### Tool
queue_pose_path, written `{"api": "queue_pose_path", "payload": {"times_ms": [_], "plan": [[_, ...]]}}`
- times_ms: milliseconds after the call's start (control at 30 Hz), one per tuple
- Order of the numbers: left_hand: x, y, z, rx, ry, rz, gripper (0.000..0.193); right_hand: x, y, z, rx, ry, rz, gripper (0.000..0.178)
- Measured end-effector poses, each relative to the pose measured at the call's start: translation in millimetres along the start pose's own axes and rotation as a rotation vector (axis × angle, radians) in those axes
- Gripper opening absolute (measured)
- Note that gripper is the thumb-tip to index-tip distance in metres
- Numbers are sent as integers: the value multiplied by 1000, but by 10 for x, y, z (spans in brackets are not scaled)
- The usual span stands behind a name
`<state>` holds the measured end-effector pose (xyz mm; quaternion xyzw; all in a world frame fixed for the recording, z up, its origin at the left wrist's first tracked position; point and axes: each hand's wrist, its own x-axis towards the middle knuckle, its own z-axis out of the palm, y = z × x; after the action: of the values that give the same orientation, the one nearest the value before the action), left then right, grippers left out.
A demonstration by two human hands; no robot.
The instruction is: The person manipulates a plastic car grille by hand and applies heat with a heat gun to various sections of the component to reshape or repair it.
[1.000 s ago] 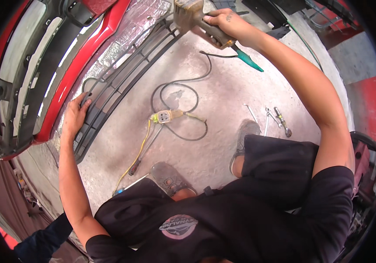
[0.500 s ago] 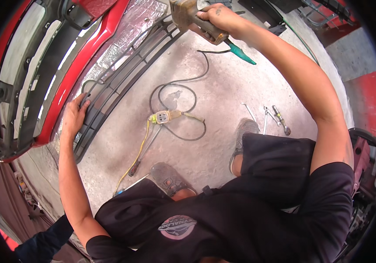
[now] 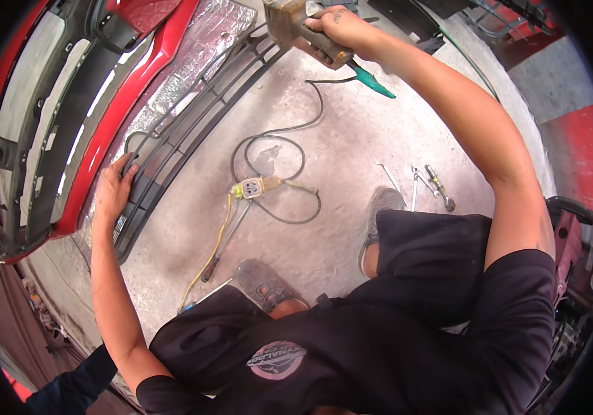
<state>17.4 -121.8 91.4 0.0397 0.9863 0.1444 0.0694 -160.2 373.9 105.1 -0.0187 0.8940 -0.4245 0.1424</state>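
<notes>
My left hand (image 3: 111, 190) is closed around the edge of a long black slatted car grille (image 3: 147, 197), close to its near end. The grille slants away from me, low over the concrete floor. At its far end my right hand (image 3: 345, 29) grips a worn, brownish-grey corded power tool (image 3: 286, 21) by the handle. The front of the tool is against or just over the grille; its tip is cut off by the top edge, so contact cannot be told. Green wrapping (image 3: 374, 81) covers the cord where it leaves the handle.
A red and black car bumper (image 3: 106, 142) stands along the left, beside silvery foil sheeting (image 3: 224, 31). The black cord (image 3: 289, 129) loops over the floor to a yellowish socket box (image 3: 250, 187). A long-shafted tool (image 3: 210, 266), wrenches (image 3: 415, 188) and a ratchet (image 3: 439, 185) lie near my feet.
The whole view has shifted slightly. Both hands keep their hold, and the power tool stays at the grille's far end.
</notes>
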Motion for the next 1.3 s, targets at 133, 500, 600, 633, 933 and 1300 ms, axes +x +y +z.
{"api": "queue_pose_path", "payload": {"times_ms": [133, 500, 600, 633, 933, 1300], "plan": [[-29, 16, -20, 3, 5, -43, 39, -182, -166, -21, 300, -223, 63, 26], [-9, -61, 44, -10, -1, -5, 37, -212, -170, 46, 225, -268, 24, 37], [-4, -66, 43, -6, 20, 11, 36, -164, -105, 108, 115, -169, -32, 36], [2, -38, 27, -2, 21, 6, 36, -151, -109, 109, 95, -157, -20, 36], [-4, 60, -37, 31, -41, -77, 37, -309, -228, 229, 273, -297, -6, 36], [27, -170, 75, -33, 15, 23, 36, -300, -179, 202, 191, -334, -65, 36]]}}
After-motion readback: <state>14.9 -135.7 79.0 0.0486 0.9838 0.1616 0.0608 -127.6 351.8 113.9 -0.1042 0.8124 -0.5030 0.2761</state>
